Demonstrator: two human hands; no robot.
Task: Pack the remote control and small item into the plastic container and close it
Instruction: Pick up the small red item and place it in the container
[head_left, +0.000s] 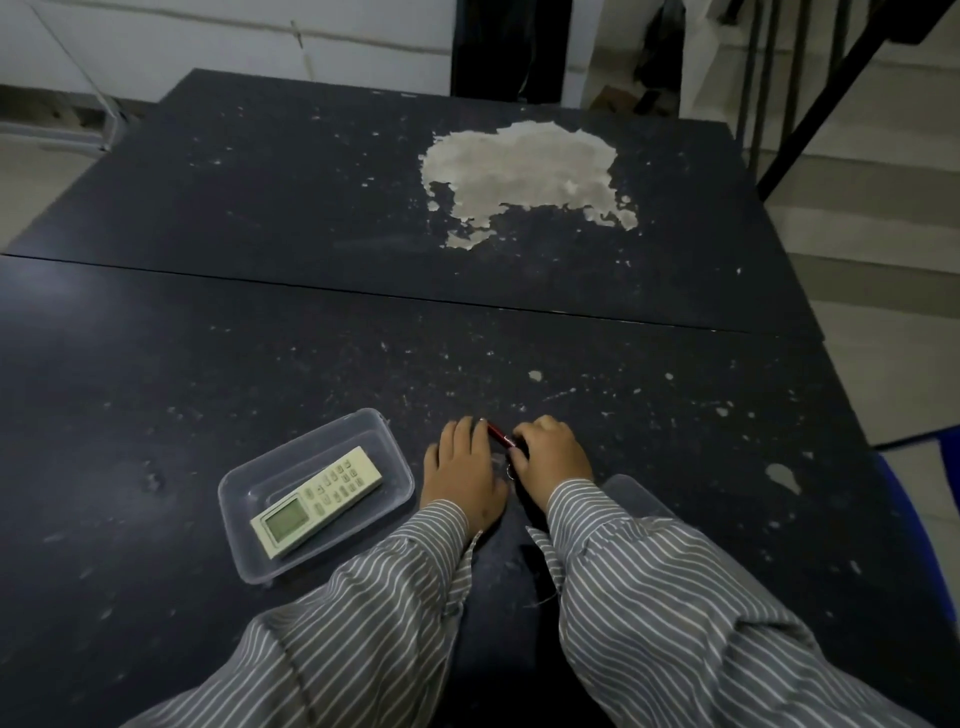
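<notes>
Striped sleeves (649, 597) lead to both hands, left hand (464, 467) and right hand (551, 457) pinching the small red item (497, 434) on the table (675, 395); better to lift it clear and set it beside the remote control (317, 500), lying in the open plastic container (400, 467); lid (631, 496) under the right wrist.

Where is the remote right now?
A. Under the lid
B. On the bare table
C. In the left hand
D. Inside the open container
D: the remote lies diagonally inside the clear container, which has no lid on it.
</notes>
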